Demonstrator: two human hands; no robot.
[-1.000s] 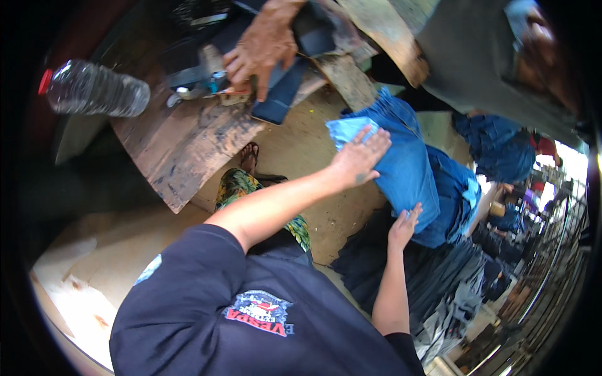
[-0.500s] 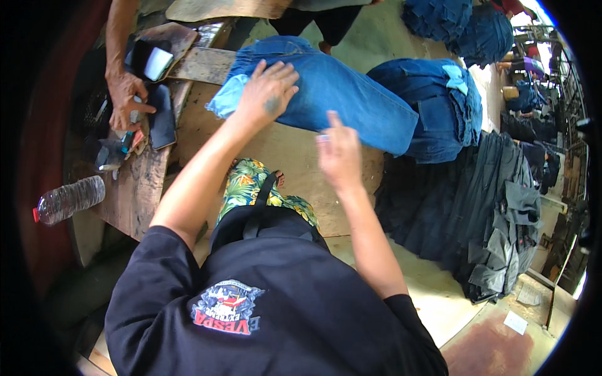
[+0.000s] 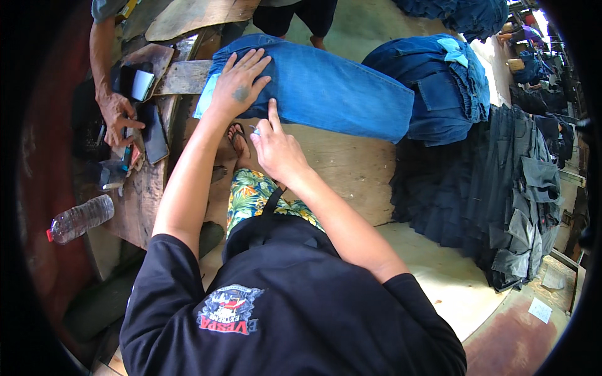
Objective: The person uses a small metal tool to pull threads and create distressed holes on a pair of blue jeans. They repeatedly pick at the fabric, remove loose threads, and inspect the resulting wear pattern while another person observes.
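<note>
A blue denim garment [image 3: 338, 88], apparently trousers with a gathered edge, lies stretched across a narrow wooden plank [image 3: 182, 78]. My left hand [image 3: 238, 86] rests flat on its left end, fingers spread, beside a pale blue patch of cloth. Close by, my right hand [image 3: 280, 149] points its index finger at the garment's near edge, the tip at or against the denim. Its other fingers are curled round something small and whitish, mostly hidden, which I cannot make out.
More folded denim [image 3: 433, 88] is piled at the right, beside a big stack of black garments [image 3: 483, 188]. Another person's hand [image 3: 119, 119] is over the wooden bench at left, near a phone [image 3: 152, 133]. A plastic bottle [image 3: 81, 219] lies at the bench's edge.
My right hand has moved left to the garment's near edge, close to my left hand. The left hand stays flat on the denim. The whole view has shifted slightly.
</note>
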